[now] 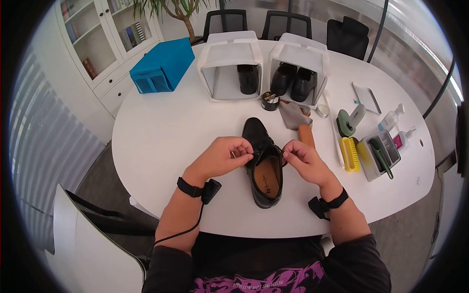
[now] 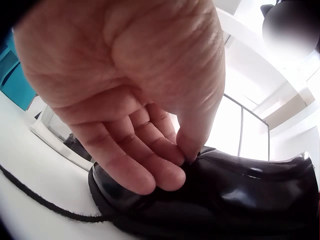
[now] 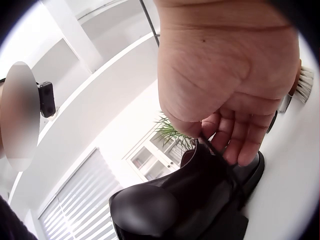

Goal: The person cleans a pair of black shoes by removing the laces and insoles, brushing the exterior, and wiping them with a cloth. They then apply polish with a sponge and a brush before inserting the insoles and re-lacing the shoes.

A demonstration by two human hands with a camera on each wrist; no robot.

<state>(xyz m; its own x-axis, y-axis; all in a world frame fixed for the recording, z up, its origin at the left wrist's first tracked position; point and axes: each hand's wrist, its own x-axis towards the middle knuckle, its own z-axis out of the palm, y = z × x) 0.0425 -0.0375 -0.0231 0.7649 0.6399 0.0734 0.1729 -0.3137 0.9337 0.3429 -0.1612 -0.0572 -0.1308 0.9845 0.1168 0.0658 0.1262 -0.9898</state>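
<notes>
A glossy black lace-up dress shoe with a tan insole points away from me on the table, between my hands. My left hand is at the left side of its lacing, thumb and forefinger pinching the black shoelace; the other fingers curl loosely over the upper. What lies between those fingertips is mostly hidden. Across the opening, my right hand pinches another stretch of shoelace, which runs down along the shoe's side in the right wrist view.
Two clear-fronted boxes with black shoes stand behind, beside a blue box. A polish jar, grey cloth and wooden brush lie beyond the shoe. Rightward are a yellow brush, green brush, caddy and pump bottles.
</notes>
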